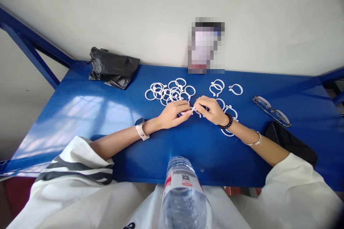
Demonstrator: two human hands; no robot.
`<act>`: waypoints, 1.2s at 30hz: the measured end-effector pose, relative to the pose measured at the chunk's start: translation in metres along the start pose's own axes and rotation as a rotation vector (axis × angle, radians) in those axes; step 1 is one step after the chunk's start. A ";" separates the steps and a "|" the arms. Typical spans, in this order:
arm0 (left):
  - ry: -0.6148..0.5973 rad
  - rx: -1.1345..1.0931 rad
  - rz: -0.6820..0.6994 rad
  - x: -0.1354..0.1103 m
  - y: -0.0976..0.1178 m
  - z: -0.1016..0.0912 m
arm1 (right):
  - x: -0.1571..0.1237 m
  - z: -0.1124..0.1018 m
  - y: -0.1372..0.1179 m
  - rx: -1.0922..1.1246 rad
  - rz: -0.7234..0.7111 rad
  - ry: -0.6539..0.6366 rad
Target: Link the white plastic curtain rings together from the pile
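Note:
My left hand [174, 114] and my right hand [211, 109] meet over the middle of the blue table, fingers closed in pinches. Between their fingertips is a small white plastic ring [193, 109], mostly hidden by the fingers. Just beyond my left hand lies a heap of white plastic rings [172, 92], several overlapping. More rings [230, 113] lie beside and partly under my right hand. Farther back are an overlapping pair [217, 87] and a single ring [236, 89] with knobbed ends at its gap.
A crumpled black plastic bag [113, 68] lies at the back left of the blue table [150, 150]. A blurred-out upright object [204, 44] leans on the wall. Eyeglasses [272, 110] and a black phone [291, 143] lie at right. A water bottle [185, 193] stands close to my body.

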State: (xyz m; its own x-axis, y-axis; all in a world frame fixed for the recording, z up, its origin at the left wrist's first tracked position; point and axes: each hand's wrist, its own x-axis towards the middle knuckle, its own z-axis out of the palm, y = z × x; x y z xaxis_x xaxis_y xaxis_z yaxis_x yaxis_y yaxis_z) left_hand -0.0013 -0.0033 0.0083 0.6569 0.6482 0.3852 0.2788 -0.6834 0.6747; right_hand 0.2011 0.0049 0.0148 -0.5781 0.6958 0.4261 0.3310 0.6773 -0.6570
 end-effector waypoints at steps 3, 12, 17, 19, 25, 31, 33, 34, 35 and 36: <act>0.034 0.018 -0.038 0.000 0.000 0.001 | -0.001 0.002 0.002 -0.099 -0.008 0.027; 0.084 0.020 -0.089 0.001 -0.001 0.002 | -0.006 0.004 -0.002 -0.542 0.002 0.145; 0.077 0.033 -0.085 0.001 0.000 0.001 | -0.005 0.005 0.001 -0.581 -0.012 0.110; 0.083 0.037 -0.084 0.001 0.000 0.002 | -0.005 0.005 0.002 -0.560 -0.003 0.108; 0.111 0.042 -0.071 0.001 -0.001 0.002 | -0.005 0.004 0.000 -0.465 -0.057 0.103; 0.058 0.063 -0.100 0.001 -0.002 0.002 | -0.002 0.004 0.001 -0.331 -0.081 0.050; 0.025 0.091 -0.093 0.001 -0.002 0.003 | -0.002 0.004 0.002 -0.318 -0.075 0.025; 0.010 0.112 -0.080 0.001 -0.002 0.003 | -0.002 0.004 0.002 -0.317 -0.070 0.012; -0.003 0.138 -0.062 0.001 -0.002 0.004 | -0.002 0.004 0.002 -0.317 -0.064 0.000; -0.014 0.164 -0.042 0.001 -0.002 0.004 | -0.002 0.004 0.003 -0.316 -0.060 -0.010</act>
State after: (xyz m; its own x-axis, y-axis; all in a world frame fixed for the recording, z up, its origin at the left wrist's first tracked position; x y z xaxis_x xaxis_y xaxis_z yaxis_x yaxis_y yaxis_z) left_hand 0.0015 -0.0026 0.0043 0.6521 0.6729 0.3492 0.4158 -0.7026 0.5775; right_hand 0.2001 0.0045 0.0099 -0.6099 0.6514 0.4513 0.5104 0.7585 -0.4051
